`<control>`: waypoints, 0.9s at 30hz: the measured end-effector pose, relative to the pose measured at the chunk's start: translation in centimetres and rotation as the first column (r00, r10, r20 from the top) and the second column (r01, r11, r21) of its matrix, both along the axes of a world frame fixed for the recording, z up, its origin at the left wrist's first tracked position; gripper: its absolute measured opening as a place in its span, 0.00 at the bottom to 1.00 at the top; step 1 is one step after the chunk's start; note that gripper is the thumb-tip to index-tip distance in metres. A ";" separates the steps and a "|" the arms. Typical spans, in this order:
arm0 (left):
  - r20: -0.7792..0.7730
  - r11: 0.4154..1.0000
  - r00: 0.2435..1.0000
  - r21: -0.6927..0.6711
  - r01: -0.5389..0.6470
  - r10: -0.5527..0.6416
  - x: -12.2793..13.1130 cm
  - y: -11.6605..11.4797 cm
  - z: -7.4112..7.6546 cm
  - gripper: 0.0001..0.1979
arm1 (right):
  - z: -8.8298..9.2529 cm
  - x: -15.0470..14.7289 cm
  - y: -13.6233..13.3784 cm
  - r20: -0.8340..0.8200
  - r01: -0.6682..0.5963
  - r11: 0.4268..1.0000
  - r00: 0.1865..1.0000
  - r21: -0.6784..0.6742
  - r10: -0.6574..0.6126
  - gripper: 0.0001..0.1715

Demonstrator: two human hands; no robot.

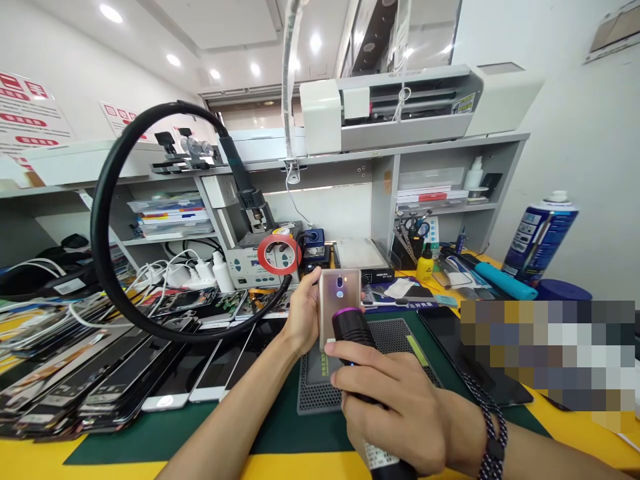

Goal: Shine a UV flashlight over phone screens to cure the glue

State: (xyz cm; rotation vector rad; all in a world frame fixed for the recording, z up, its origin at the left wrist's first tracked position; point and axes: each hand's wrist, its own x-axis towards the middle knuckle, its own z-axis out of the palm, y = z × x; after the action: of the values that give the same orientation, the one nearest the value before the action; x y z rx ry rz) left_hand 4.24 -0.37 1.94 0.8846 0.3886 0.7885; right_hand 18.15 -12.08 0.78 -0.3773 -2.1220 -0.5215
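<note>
My left hand (303, 313) grips a gold smartphone (327, 293) by its side edges, with the back and its camera turned toward me. Wrapped around a black flashlight (356, 331) is my right hand (395, 400); the purple-rimmed head points at the phone's back and overlaps its lower part. A violet glow shows around the phone's camera area. Beneath both hands lies a grey perforated mat (313, 400) with yellow lettering, on a green work mat (280, 430).
Stacked phone screens (115, 380) fill the left side. A black hose (100, 220) loops from the rework station (240, 257). To the right lie a black tablet (475, 360), a blue spray can (540, 237) and a yellow bottle (424, 265). Shelves (450, 143) stand behind.
</note>
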 end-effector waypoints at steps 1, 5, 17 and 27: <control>0.001 1.000 1.000 0.000 -0.003 0.003 0.0 0.0 0.0 0.34 | 0.0 0.0 0.0 -0.002 0.000 1.000 1.000 -0.001 0.000 0.14; 0.006 1.000 1.000 -0.002 -0.004 0.004 0.0 0.0 -0.1 0.33 | 0.2 0.0 -0.1 0.006 -0.006 1.000 1.000 0.002 0.006 0.16; -0.009 1.000 1.000 0.000 -0.005 0.005 0.1 -0.2 0.1 0.34 | 0.5 -0.1 -0.2 -0.019 -0.014 1.000 1.000 0.007 0.014 0.16; -0.002 0.999 0.999 0.006 0.038 -0.038 -0.2 -0.2 0.2 0.34 | 0.2 0.0 0.0 -0.012 -0.009 1.000 1.000 -0.003 0.009 0.13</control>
State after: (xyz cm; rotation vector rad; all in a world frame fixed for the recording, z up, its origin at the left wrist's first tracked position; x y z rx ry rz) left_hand 4.06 -0.56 2.15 0.8964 0.3704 0.7547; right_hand 18.16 -12.10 1.03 -0.3713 -2.1122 -0.5098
